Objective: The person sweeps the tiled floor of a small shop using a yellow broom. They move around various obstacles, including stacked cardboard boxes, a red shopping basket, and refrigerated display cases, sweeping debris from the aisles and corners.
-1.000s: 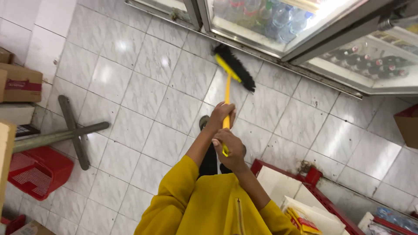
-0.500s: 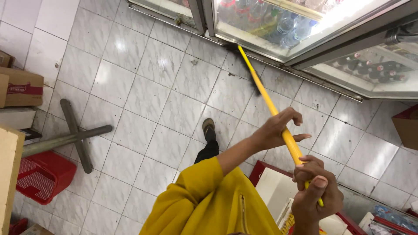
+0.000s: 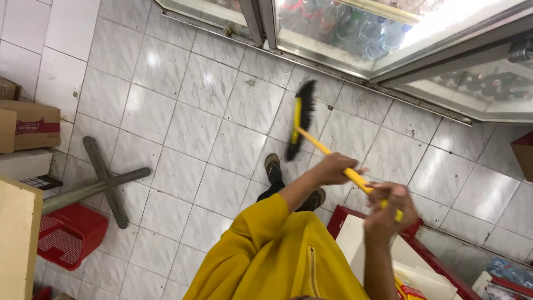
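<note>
We're looking down at a white marble-look tile floor (image 3: 183, 128) in what seems like a small shop, with a glass-door fridge (image 3: 355, 39) running along the top edge.

Both our hands are on a yellow-handled broom (image 3: 311, 136). The left hand (image 3: 331, 168) is wrapped around the stick partway down, fingers curled shut on it. The right hand (image 3: 388, 208) is closed around the very top end of the stick, though it's blurred so we can't make out each finger. The stick's long axis runs diagonally, from the right hand at lower right up and left to the black bristle head (image 3: 300, 119). The head stands roughly on end in the frame, over the tiles just in front of the fridge.

Our shoes (image 3: 272, 166) are just below the bristles.

Containers: the fridge holds clear bottles up top and dark bottles (image 3: 488, 86) on the right. A red crate (image 3: 413, 253) at lower right holds white flat boxes. At left there's a red basket (image 3: 69, 236), a cardboard box (image 3: 30, 125) and a grey metal cross stand (image 3: 102, 180) lying on the floor.
</note>
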